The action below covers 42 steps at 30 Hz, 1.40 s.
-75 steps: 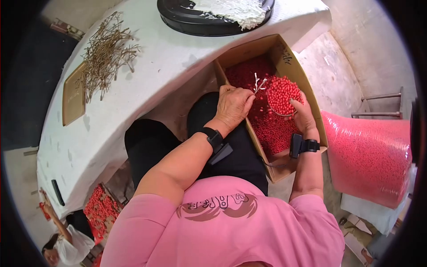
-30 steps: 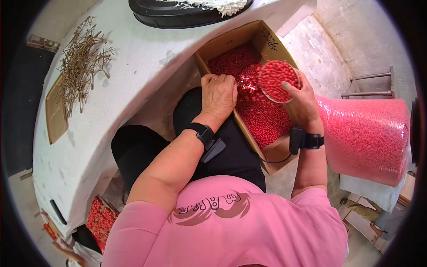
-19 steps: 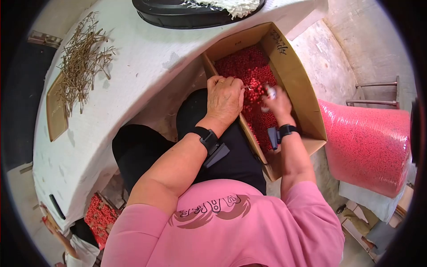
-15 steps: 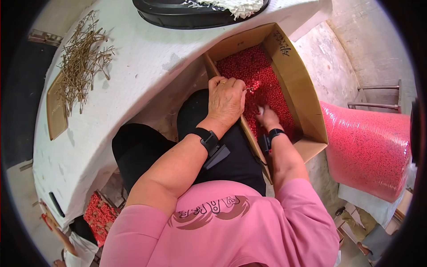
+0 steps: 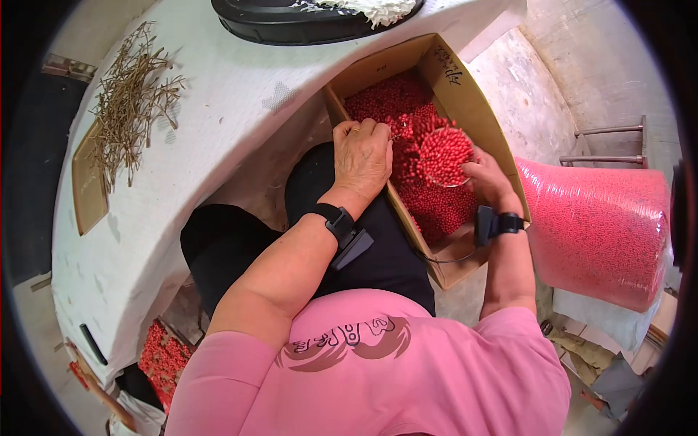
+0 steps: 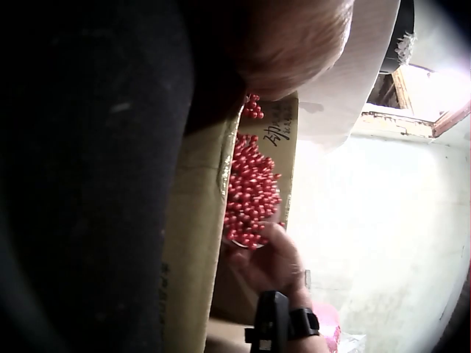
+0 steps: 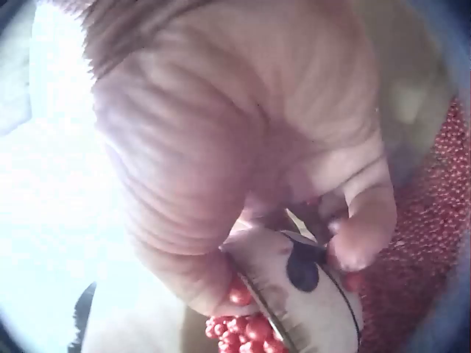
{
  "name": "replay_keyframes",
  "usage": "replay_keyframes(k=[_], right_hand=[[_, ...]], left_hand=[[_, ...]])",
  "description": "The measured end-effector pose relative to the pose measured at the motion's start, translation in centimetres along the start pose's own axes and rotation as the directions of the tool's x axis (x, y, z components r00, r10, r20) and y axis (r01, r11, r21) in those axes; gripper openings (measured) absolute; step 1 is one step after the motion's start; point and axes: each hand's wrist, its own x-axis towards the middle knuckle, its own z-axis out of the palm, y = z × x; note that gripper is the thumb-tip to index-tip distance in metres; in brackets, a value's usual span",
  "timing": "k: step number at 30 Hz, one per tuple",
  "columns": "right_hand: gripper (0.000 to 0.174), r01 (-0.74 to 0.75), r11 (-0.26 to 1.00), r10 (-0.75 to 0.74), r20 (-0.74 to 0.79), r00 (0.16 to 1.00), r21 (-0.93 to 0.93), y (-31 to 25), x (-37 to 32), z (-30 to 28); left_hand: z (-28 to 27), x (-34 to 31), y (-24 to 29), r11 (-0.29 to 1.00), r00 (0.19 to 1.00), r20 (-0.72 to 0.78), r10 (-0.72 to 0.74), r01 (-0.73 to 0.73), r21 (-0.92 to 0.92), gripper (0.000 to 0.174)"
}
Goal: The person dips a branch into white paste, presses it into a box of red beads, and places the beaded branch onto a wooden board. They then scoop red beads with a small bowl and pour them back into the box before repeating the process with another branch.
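My right hand grips a round bowl heaped with red beads, tilted over the cardboard box. In the right wrist view the thumb and fingers of my right hand hold the pale bowl, which has a dark pattern. At the box's near-left edge, my left hand pinches a small sprig, mostly hidden by red beads around it. The cardboard box holds a bed of loose red beads. In the left wrist view my left hand is above the box wall.
A white-covered table carries dry brown twigs, a tan tray and a black tub with white pieces. A large clear bag of pink-red beads stands right of the box. Another person's arm shows at lower left.
My right hand dipped into the box's beads and has come up with the bowl full, now close beside my left hand. My left hand has stayed near the box edge with the sprig.
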Motion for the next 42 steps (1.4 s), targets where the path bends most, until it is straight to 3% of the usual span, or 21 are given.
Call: replay_keyframes(k=[3, 5, 7, 8, 11, 15, 17, 19, 21, 23, 25, 26, 27, 29, 32, 33, 34, 36, 38, 41, 42], right_hand=[[0.062, 0.194, 0.976, -0.187, -0.078, 0.979, 0.1, -4.6, -2.6, 2.5], [0.064, 0.308, 0.951, -0.308, -0.189, 0.932, -0.029, -6.5, -3.1, 4.7], [0.067, 0.497, 0.689, -0.664, -0.184, 0.725, -0.527, -7.5, -2.4, 6.4], [0.069, 0.507, 0.464, -0.801, -0.1, 0.59, -0.726, -7.8, -1.9, 7.0], [0.068, 0.236, 0.387, -0.777, -0.177, 0.605, -0.891, -6.3, -0.1, 8.1], [0.075, -0.035, 0.54, -0.485, -0.345, 0.803, -0.841, 4.2, 5.9, 5.8], [0.078, -0.291, 0.525, -0.106, -0.4, 0.91, -0.8, 9.6, 8.2, 5.7], [0.073, -0.328, 0.556, 0.09, -0.336, 0.937, -0.764, 14.9, 9.1, 5.6], [0.071, -0.333, 0.616, 0.117, -0.335, 0.935, -0.713, 20.7, 10.4, 5.3], [0.067, -0.35, 0.771, 0.218, -0.296, 0.93, -0.532, 20.8, 10.2, 5.3], [0.06, -0.385, 0.909, 0.357, -0.174, 0.918, -0.161, 15.6, 7.5, 5.1], [0.054, -0.4, 0.906, 0.384, -0.125, 0.915, -0.14, 13.0, 6.6, 4.4], [0.047, -0.318, 0.948, 0.317, -0.082, 0.945, 0.001, 15.3, 7.7, 2.6], [0.041, -0.235, 0.967, 0.23, -0.067, 0.971, -0.094, 8.1, 4.9, 1.8], [0.051, -0.122, 0.981, 0.105, -0.121, 0.987, -0.15, -0.2, 0.5, 0.7], [0.054, -0.15, 0.986, 0.141, -0.114, 0.983, -0.072, -1.6, -0.6, -0.4], [0.055, -0.02, 0.988, 0.044, -0.155, 0.987, 0.156, -3.7, -1.9, 1.1], [0.056, 0.169, 0.929, -0.097, -0.224, 0.97, 0.328, -6.8, -3.5, 3.9], [0.056, 0.265, 0.931, -0.207, -0.235, 0.95, 0.253, -8.2, -4.1, 5.0], [0.052, 0.435, 0.823, -0.525, -0.198, 0.828, -0.366, -9.2, -3.7, 7.5], [0.056, 0.46, 0.776, -0.584, -0.218, 0.782, -0.431, -8.9, -3.1, 8.0]], left_hand=[[-0.2, -0.1, 0.0, 1.0, 1.0, 0.02, 0.005, -0.005, -0.006, 0.008], [-0.2, -0.1, 0.0, 1.0, 1.0, 0.027, -0.001, 0.001, 0.007, 0.011], [-0.3, -0.2, 0.0, 1.0, 0.999, 0.039, -0.001, 0.002, -0.007, 0.011], [-0.3, -0.2, -0.1, 1.0, 0.999, 0.042, -0.004, 0.004, -0.011, 0.011], [-0.3, -0.1, -0.2, 1.0, 0.999, 0.048, -0.012, 0.012, 0.0, 0.011], [-0.2, 0.0, -0.2, 1.0, 0.999, 0.039, -0.013, 0.014, -0.023, 0.012], [-0.1, 0.1, -0.1, 0.999, 0.999, 0.042, -0.021, 0.023, -0.033, 0.012], [-0.1, 0.1, -0.1, 1.0, 0.999, 0.034, -0.014, 0.015, -0.025, 0.011], [-0.1, 0.2, -0.1, 1.0, 0.999, 0.031, -0.017, 0.018, -0.019, 0.011], [0.1, 0.2, -0.2, 1.0, 0.999, 0.037, -0.024, 0.025, -0.017, 0.01], [0.2, 0.2, -0.2, 1.0, 1.0, 0.021, -0.019, 0.019, -0.005, 0.009], [0.3, 0.2, -0.1, 1.0, 1.0, 0.012, -0.013, 0.013, -0.003, 0.009], [0.4, 0.2, -0.1, 1.0, 1.0, 0.018, -0.012, 0.011, 0.006, 0.009], [0.4, 0.2, -0.1, 1.0, 1.0, 0.023, -0.011, 0.011, 0.029, 0.009], [0.3, 0.1, -0.1, 0.999, 1.0, 0.023, -0.003, 0.002, 0.035, 0.008], [0.3, 0.1, -0.1, 0.999, 1.0, 0.027, 0.0, -0.001, 0.039, 0.007], [0.2, 0.0, -0.1, 0.999, 0.999, 0.033, 0.004, -0.005, 0.045, 0.007], [0.2, 0.0, 0.0, 0.998, 0.999, 0.033, 0.018, -0.02, 0.054, 0.006], [0.1, 0.0, 0.1, 0.997, 0.999, 0.025, 0.044, -0.045, 0.062, 0.006], [0.0, -0.1, -0.2, 0.997, 0.996, 0.087, 0.022, -0.028, 0.074, 0.007], [-0.1, -0.1, -0.2, 0.996, 0.995, 0.098, 0.023, -0.032, 0.088, 0.007]])
